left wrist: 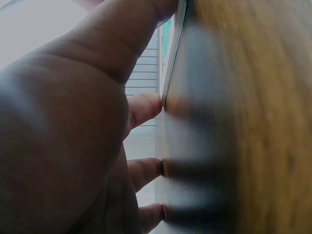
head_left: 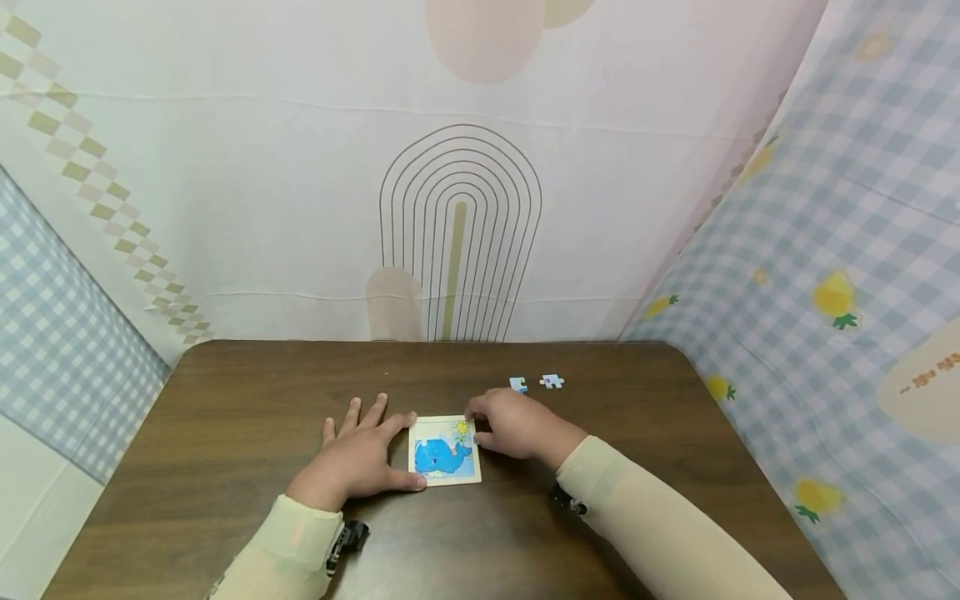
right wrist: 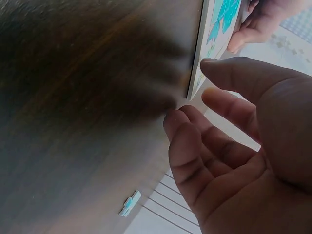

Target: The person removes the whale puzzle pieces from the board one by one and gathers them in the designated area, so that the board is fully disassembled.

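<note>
A square whale jigsaw puzzle (head_left: pixel 442 458) in a pale frame lies flat on the brown table, with a yellow sun at its upper right corner. My left hand (head_left: pixel 356 458) is spread at its left side; thumb and index finger touch the two left corners, while the other fingertips rest on the table. Around the upper right corner sits my right hand (head_left: pixel 517 423), fingers loosely bent. In the right wrist view its thumb (right wrist: pixel 226 73) is at the frame's edge, and I see nothing held between thumb and fingers. Behind that hand lie two loose puzzle pieces, one left (head_left: pixel 518 384), one right (head_left: pixel 552 382).
The dark wooden table (head_left: pixel 247 400) ends at a white patterned cloth (head_left: pixel 300 217) behind it. A blue checked cloth (head_left: pixel 862 250) hangs along the right side, and another (head_left: pixel 60 333) along the left.
</note>
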Tool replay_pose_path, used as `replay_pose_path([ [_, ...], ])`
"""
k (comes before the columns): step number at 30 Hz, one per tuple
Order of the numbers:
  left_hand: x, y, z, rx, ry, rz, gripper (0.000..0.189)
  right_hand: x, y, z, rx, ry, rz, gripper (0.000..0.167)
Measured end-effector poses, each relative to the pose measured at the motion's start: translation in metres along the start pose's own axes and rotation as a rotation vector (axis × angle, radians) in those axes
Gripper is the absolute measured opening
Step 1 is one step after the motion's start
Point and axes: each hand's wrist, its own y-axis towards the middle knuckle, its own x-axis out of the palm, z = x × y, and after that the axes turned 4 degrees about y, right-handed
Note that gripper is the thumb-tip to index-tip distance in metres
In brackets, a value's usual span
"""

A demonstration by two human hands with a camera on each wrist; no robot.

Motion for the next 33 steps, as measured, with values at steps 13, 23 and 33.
replay_pose_path([
  [13, 0.001, 0.001, -0.002, 0.002, 0.007, 0.002, 0.111, -0.002, 0.008, -0.009, 0.013, -0.035, -0.055, 0.027],
  [23, 0.0, 0.0, -0.001, 0.007, 0.006, 0.002, 0.111, -0.003, 0.01, -0.023, -0.048, -0.098, -0.058, 0.027],
  [33, -0.002, 0.0, -0.001, 0.009, -0.001, -0.005, 0.11, -0.004, 0.012, -0.034, -0.047, -0.219, -0.08, 0.034],
])
